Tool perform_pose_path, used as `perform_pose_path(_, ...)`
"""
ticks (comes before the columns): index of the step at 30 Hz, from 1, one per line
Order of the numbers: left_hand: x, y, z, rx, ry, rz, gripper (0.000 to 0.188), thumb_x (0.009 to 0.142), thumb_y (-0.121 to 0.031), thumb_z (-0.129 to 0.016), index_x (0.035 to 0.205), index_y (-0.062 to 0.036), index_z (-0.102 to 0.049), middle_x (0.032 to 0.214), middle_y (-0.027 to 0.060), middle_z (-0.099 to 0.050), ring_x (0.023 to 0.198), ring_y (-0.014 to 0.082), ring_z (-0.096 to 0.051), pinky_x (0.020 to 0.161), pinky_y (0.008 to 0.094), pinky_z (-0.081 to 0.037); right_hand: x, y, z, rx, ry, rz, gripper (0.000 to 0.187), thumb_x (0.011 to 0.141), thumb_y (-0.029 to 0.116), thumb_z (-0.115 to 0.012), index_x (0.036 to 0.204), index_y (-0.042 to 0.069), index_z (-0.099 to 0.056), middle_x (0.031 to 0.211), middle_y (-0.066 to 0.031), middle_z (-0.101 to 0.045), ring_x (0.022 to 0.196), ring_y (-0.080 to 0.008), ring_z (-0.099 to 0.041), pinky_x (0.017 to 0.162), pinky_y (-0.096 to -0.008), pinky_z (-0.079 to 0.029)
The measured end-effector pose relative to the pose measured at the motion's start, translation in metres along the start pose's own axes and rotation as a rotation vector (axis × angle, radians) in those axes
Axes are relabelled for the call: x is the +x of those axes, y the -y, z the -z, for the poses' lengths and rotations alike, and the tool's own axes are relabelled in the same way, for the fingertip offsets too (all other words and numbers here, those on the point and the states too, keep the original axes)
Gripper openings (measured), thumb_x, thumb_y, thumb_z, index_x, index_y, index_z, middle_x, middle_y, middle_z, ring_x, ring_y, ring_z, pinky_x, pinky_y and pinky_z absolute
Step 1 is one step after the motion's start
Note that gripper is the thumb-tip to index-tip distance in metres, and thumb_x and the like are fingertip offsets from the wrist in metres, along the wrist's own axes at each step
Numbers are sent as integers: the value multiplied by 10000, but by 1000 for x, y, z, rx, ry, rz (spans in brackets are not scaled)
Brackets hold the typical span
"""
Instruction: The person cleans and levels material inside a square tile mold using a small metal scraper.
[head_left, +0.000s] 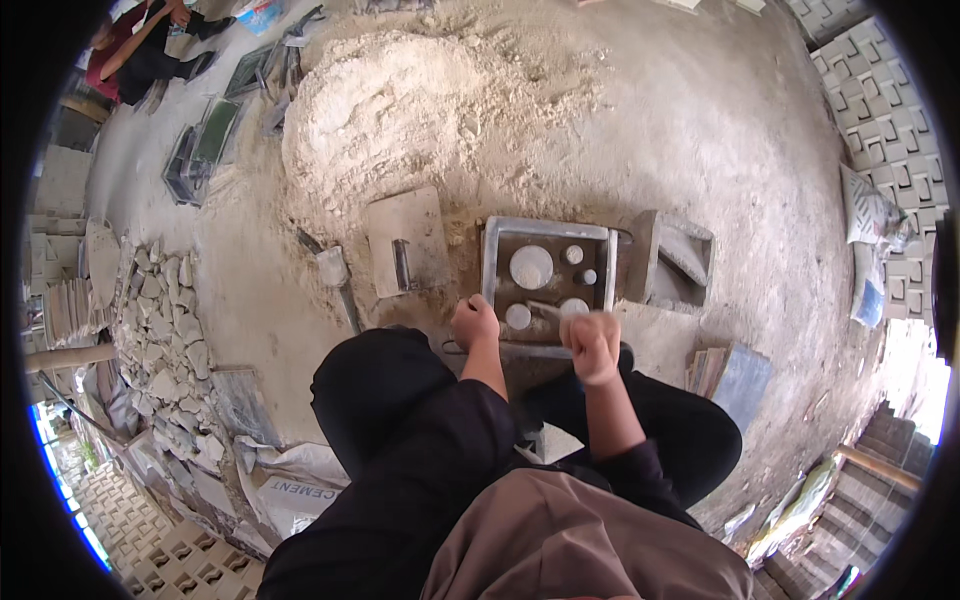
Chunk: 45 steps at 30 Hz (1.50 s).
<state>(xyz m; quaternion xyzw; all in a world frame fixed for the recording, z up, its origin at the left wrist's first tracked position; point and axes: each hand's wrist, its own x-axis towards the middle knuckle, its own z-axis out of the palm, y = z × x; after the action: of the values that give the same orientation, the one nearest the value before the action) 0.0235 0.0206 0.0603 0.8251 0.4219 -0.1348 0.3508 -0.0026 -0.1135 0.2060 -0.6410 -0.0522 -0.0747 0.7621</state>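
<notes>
In front of my knees lies a grey rectangular mould frame. On its brown floor sit a large pale disc and several smaller round pieces, among them a white one. My left hand is closed at the frame's near left corner; whatever its fingers may hold is hidden. My right hand is a fist above the near right side, slightly blurred. A pale narrow piece shows just beyond it, and I cannot tell whether the fist holds it.
A heap of pale powder lies beyond the frame. Left of it are a flat board with a handle and a trowel. An open box mould stands right. Broken stones pile at left; another person sits far left.
</notes>
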Motion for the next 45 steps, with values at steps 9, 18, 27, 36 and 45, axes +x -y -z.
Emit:
perform_pose_path(9,4,-2,0,5,17,2,386,788,-353,-370,854,-56,-607,876,196,-615,827,402,-572,724,495,-443,-23,2,-9,-137,-74,31,318,725,174,-410,454,31,-322,437,-84,-393,381,-172,-356,395,-288,-253)
perform_pose_path(18,5,1,-3,17,-49,-4,388,775,-350,-372,801,-49,-615,812,201,-619,797,405,-576,703,499,-445,-32,10,-15,-147,-132,-44,334,750,190,-396,463,31,-330,442,-81,-392,379,-161,-355,392,-273,-258)
perform_pose_path(27,1,-2,2,1,-38,-9,415,776,-353,-356,816,-24,-606,855,217,-609,833,415,-564,742,492,-432,-35,27,-9,-32,8,-45,356,737,200,-413,443,19,-327,417,-75,-363,365,-175,-356,382,-291,-259)
perform_pose_path(36,1,1,-1,-7,-30,-18,394,775,-347,-364,811,-33,-600,855,215,-611,821,417,-567,730,501,-436,-23,43,-19,-65,223,-88,357,735,188,-409,418,45,-329,396,-61,-366,353,-179,-359,373,-290,-255)
perform_pose_path(45,5,-1,-3,13,-13,-29,396,773,-349,-362,849,-49,-610,875,211,-611,830,414,-565,728,503,-437,-27,38,-26,28,168,-99,307,723,158,-421,451,30,-355,429,-73,-387,356,-209,-384,378,-311,-289)
